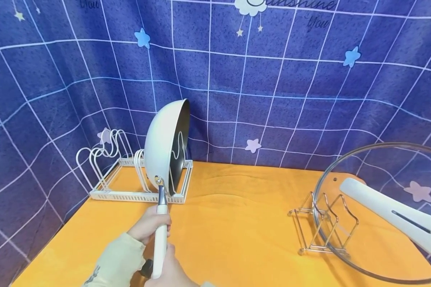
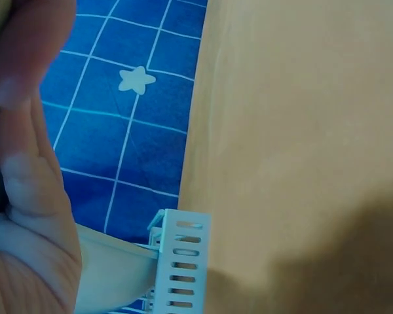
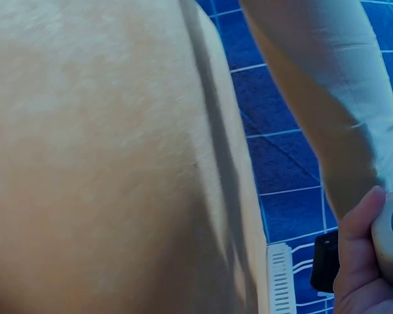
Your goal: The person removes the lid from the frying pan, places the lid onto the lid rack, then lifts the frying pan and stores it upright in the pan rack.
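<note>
A white wok point(image 1: 161, 139) with a dark inside stands on edge at the right end of a white wire rack point(image 1: 136, 196). Its long white handle point(image 1: 160, 243) points toward me. My left hand point(image 1: 152, 223) grips the handle near its metal collar, thumb across it. Lower down, my right hand point(image 1: 170, 269) holds the handle's end. The left wrist view has the left hand point(image 2: 33, 196) at its edge, with part of the wok point(image 2: 114, 271) behind the rack's slotted side point(image 2: 183, 261). In the right wrist view, the right hand point(image 3: 363, 268) curls round the handle end point(image 3: 386, 242).
On the right, a clear lid point(image 1: 317, 211) with a metal rim and white handle point(image 1: 391, 215) stands upright in a small wire holder point(image 1: 323, 250). An orange tabletop point(image 1: 230, 223) lies beneath everything. Behind it hangs a blue gridded cloth point(image 1: 265, 107) with stars.
</note>
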`<state>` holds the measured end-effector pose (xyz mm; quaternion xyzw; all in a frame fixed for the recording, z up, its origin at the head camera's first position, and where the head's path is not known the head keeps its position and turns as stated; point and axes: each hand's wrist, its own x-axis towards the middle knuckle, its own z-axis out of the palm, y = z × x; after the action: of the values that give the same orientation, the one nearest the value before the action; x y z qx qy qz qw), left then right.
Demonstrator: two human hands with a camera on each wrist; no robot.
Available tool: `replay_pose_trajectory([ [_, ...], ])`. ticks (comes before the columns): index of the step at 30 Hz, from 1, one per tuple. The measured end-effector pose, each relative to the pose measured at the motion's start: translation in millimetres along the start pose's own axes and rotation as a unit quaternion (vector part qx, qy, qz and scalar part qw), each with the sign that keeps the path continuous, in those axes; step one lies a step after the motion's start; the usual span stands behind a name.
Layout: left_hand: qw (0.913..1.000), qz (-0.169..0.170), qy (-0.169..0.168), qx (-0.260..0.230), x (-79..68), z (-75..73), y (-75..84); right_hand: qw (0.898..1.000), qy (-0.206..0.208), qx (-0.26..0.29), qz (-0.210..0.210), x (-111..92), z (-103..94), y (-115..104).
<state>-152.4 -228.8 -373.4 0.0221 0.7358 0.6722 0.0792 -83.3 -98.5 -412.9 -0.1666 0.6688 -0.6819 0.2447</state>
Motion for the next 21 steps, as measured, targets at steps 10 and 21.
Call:
replay_pose_trajectory([
  [10,0.9999,-0.003,-0.014,0.005,-2.6,-2.1,-0.7,0.999,-0.020,0.022,-0.012,-2.0,1.2,-0.8],
  [21,0.9885,-0.017,0.023,0.149,-6.9,-3.7,5.9,1.000,-0.008,-0.013,0.006,-8.3,-1.8,-3.9],
])
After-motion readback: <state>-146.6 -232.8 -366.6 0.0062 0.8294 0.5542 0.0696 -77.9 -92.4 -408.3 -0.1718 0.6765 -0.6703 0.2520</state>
